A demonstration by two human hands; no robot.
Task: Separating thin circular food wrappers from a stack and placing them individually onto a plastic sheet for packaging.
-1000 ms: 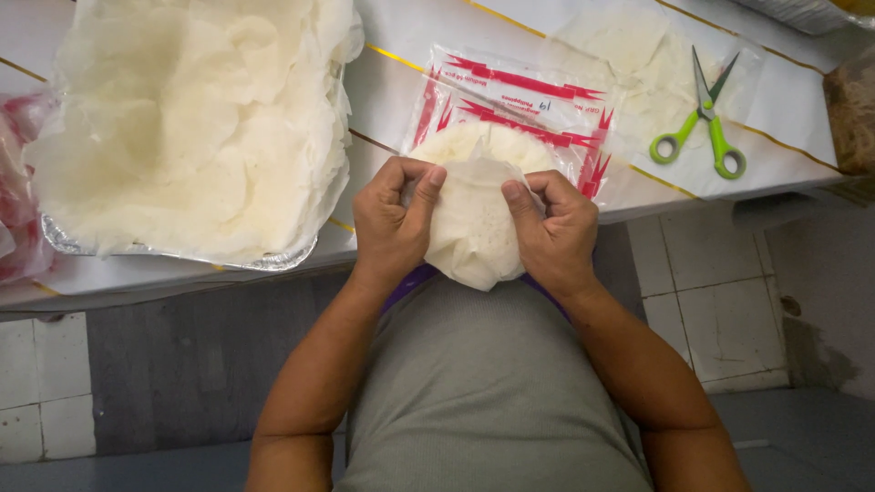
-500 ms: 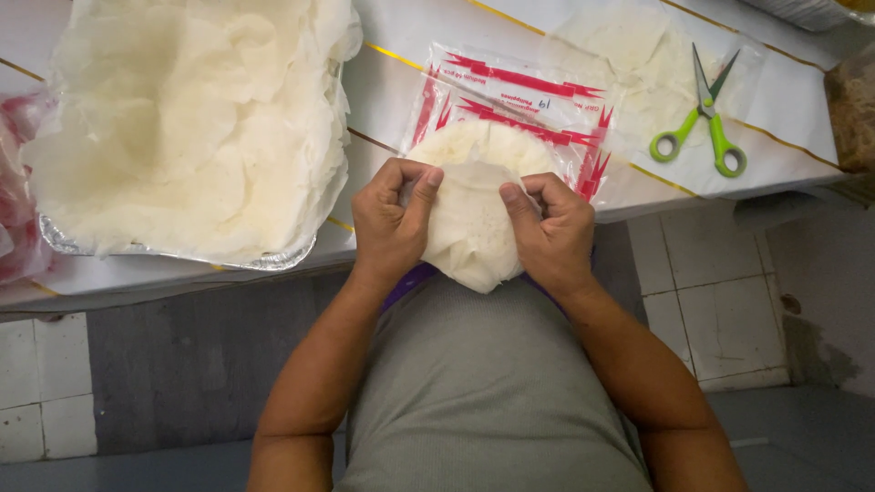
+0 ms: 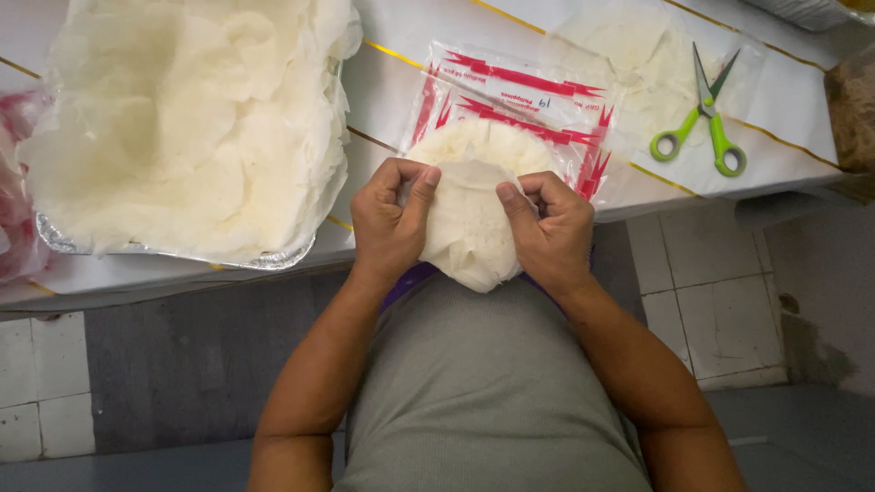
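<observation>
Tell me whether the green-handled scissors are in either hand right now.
No: the scissors lie on the table, apart from both hands, while the left hand and right hand grip a stack of white wrappers.

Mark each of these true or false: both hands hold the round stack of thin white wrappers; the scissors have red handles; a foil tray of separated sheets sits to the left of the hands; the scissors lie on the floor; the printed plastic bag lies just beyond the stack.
1. Both hands hold the stack. True: the left hand and right hand pinch the stack of wrappers at its top edge.
2. Red handles. False: the scissors have green handles.
3. Foil tray to the left. True: the foil tray holds loose white sheets.
4. Scissors on the floor. False: they lie on the table.
5. Bag beyond the stack. True: the plastic bag lies there.
</observation>
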